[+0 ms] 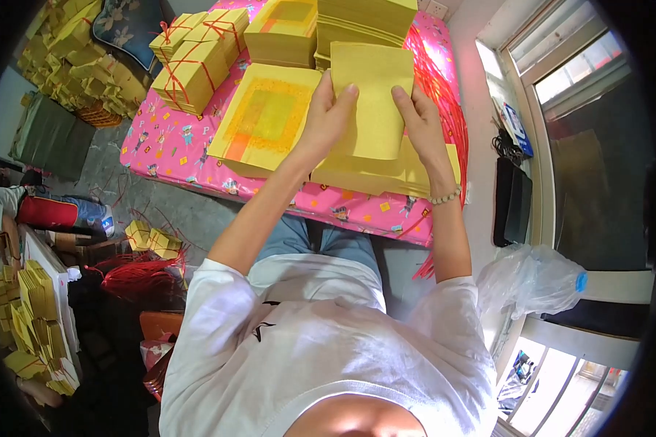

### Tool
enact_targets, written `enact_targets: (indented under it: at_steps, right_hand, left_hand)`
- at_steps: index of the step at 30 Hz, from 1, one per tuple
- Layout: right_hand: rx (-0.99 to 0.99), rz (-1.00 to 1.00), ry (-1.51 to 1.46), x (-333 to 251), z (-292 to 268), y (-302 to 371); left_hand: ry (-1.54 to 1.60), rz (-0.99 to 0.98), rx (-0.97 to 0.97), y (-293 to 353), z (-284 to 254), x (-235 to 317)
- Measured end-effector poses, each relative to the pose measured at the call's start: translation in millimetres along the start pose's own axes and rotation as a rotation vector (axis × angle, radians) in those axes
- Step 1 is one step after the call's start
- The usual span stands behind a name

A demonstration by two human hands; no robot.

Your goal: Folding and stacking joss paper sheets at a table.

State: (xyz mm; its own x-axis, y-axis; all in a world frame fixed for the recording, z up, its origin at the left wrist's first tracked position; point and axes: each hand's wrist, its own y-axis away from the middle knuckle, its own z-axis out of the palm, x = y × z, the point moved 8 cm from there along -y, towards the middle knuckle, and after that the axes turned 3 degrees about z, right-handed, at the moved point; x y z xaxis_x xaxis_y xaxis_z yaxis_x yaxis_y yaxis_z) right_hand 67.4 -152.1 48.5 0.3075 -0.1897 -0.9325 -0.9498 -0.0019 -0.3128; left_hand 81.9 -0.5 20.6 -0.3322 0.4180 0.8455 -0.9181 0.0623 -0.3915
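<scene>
Between my two hands I hold a stack of plain yellow paper, raised over the table and tilted toward me. My left hand grips its left edge with the thumb on the front face. On the opposite edge, my right hand presses its thumb the same way; a beaded bracelet circles that wrist. Left of the stack lies a pile of yellow paper with an orange printed square. Below my hands, another low yellow paper pile is partly covered by the held stack and my forearms.
A pink patterned cloth covers the table. Bundles tied with red string and taller paper stacks stand at the back. Red strings trail along the right edge. A plastic bag is by the window. Another person works at far left.
</scene>
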Motion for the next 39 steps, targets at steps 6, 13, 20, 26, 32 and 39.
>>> enact_targets:
  at_steps: [6,13,20,26,32,39]
  right_hand:
    - [-0.052,0.158,-0.168,19,7,7]
    - [-0.036,0.217,-0.242,30,4,8]
    - [-0.013,0.236,-0.272,31,6,9]
    - [-0.028,0.184,-0.247,20,6,13]
    - [0.049,0.138,-0.307,2,4,30]
    - [0.038,0.127,-0.254,1,1,45]
  left_hand:
    - [-0.016,-0.296,0.016,1,6,-16]
    - [0.046,-0.430,0.012,3,7,-22]
    - [0.080,-0.515,0.019,3,4,-28]
    - [-0.124,-0.263,0.031,6,6,-22]
    - [-0.103,-0.018,0.050,27,15,9]
    - [0.116,-0.188,0.011,43,20,10]
